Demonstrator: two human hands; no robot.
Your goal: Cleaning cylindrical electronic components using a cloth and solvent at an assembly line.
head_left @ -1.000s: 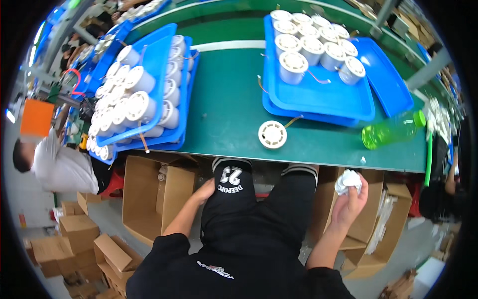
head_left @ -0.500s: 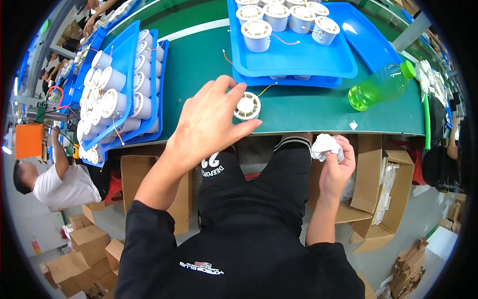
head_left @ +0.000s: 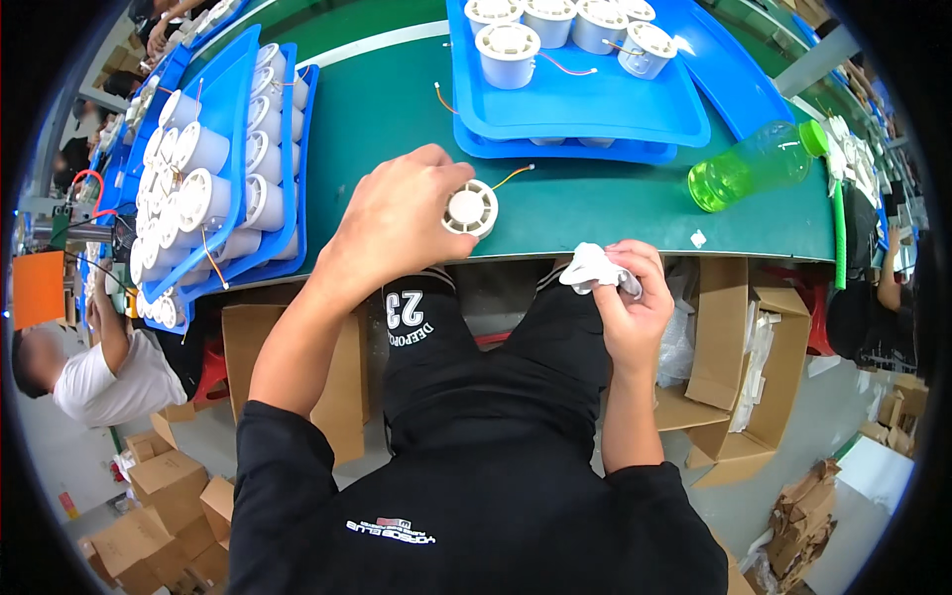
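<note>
My left hand (head_left: 397, 218) has its thumb and fingers round a white cylindrical fan-like unit (head_left: 470, 210) near the front edge of the green table (head_left: 397, 119). The unit's round slotted top faces up, and a thin yellow-and-red wire with a small plug sticks out to its right. Part of its side is hidden by my fingers. In my right hand (head_left: 637, 312), held just off the table's edge, a crumpled white cloth or tissue (head_left: 595, 268) is pinched between thumb and fingers.
Stacked blue trays (head_left: 585, 124) of similar white units stand ahead; more trays (head_left: 243, 169) stand at the left. A green-capped bottle (head_left: 749, 169) lies at the right. Cardboard boxes (head_left: 719, 377) sit under the table. A person in white (head_left: 129, 372) works at the far left.
My left hand has closed round the white unit, which was beside its spread fingers before. My right hand has moved left with the crumpled cloth, toward the unit. The view has shifted slightly.
</note>
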